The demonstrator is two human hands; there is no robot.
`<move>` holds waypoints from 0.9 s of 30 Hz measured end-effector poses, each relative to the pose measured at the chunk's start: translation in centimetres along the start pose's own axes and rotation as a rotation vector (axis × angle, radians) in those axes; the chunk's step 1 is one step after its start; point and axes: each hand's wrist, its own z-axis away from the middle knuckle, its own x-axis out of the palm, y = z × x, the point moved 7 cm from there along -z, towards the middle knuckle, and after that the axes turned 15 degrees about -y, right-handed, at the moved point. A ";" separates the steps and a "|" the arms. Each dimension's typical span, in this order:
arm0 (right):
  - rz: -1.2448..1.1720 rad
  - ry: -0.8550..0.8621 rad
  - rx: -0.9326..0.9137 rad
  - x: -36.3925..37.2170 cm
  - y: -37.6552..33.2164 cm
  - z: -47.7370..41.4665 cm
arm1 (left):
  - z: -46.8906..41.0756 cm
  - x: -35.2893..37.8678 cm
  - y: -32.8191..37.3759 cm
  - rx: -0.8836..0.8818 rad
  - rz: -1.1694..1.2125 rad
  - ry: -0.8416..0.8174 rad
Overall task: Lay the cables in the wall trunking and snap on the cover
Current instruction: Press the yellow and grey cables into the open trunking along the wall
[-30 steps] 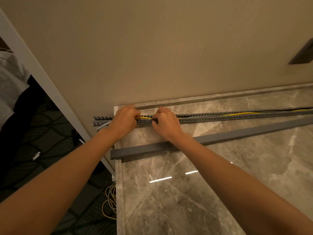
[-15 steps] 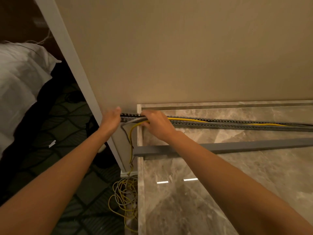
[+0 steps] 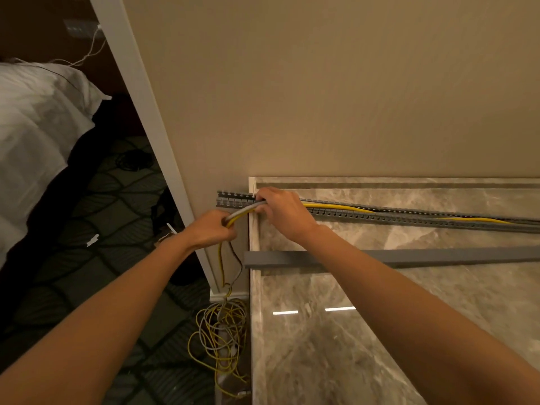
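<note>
**Both your hands grip the cable bundle at the left end of the trunking**

At far left, a white pillow (image 3: 38,124) lies on a bed, above a dark patterned carpet (image 3: 96,229). A white door frame (image 3: 152,135) slants down beside it, meeting the beige wall (image 3: 321,83).

Your left hand (image 3: 209,228) sits just off the worktop's left edge, fingers curled tight around a bundle of yellow and grey cables (image 3: 244,211). Below that hand the cables drop down the wall and end in a loose coil (image 3: 220,334) on the floor, next to the worktop's left side.

Your right hand (image 3: 282,213) is at the worktop's rear left corner, clamped on the same bundle just beside your left hand. Its fingers press the cables at the mouth of the slotted grey trunking (image 3: 409,219). The trunking's left end overhangs the worktop's left edge, and its length runs rightwards along the rear edge, close to the wall. Yellow and dark cables already lie inside it, all the way to the right side of the view.

Nearer to you on the marble worktop (image 3: 350,361), the plain grey cover (image 3: 438,255) lies loose. It runs roughly parallel to the trunking and apart from it, its left end poking slightly over the worktop's left edge. Your right forearm crosses over it.
</note>
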 end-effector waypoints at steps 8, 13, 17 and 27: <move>-0.163 0.008 0.032 -0.1 0.3 -0.4 | 2.9 -3.3 -0.8 -0.004 0.047 0.279; -0.289 0.013 0.072 -0.2 0.9 -0.7 | 3.9 -5.5 0.0 0.136 0.104 0.343; -0.383 0.040 0.083 -0.4 1.4 -0.7 | 3.9 -6.0 0.4 0.220 0.146 0.295; -0.350 0.000 0.068 -0.2 1.6 -1.1 | 2.9 -5.9 1.9 0.232 0.113 0.245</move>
